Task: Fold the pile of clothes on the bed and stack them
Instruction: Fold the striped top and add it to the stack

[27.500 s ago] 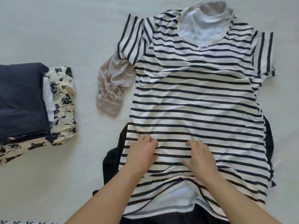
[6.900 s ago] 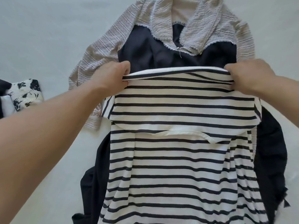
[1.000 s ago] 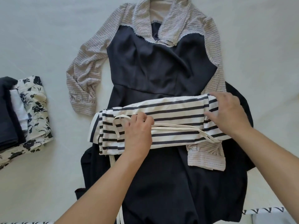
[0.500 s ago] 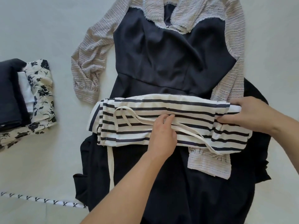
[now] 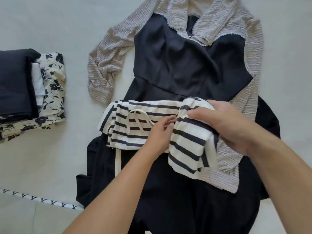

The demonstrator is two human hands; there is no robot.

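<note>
The black-and-white striped shirt (image 5: pixel 135 125) lies folded into a narrow band across a dark navy dress (image 5: pixel 185 68) with grey knit sleeves and collar, spread on the bed. My right hand (image 5: pixel 224 125) grips the band's right end and has it lifted and turned over toward the middle. My left hand (image 5: pixel 160 134) presses flat on the band's middle, fingers straight, just under the raised end. A stack of folded clothes (image 5: pixel 25 92), dark navy on top of a floral piece, sits at the left.
The pale bed sheet (image 5: pixel 59 31) surrounds the clothes. A patterned trim (image 5: pixel 42 200) marks the bed's near edge at the lower left. The dress's grey right sleeve (image 5: pixel 224 169) lies under the striped shirt's lifted end.
My right hand has lifted the striped band's right end and swung it leftward over the middle. My left hand stays pressed on the centre of the band.
</note>
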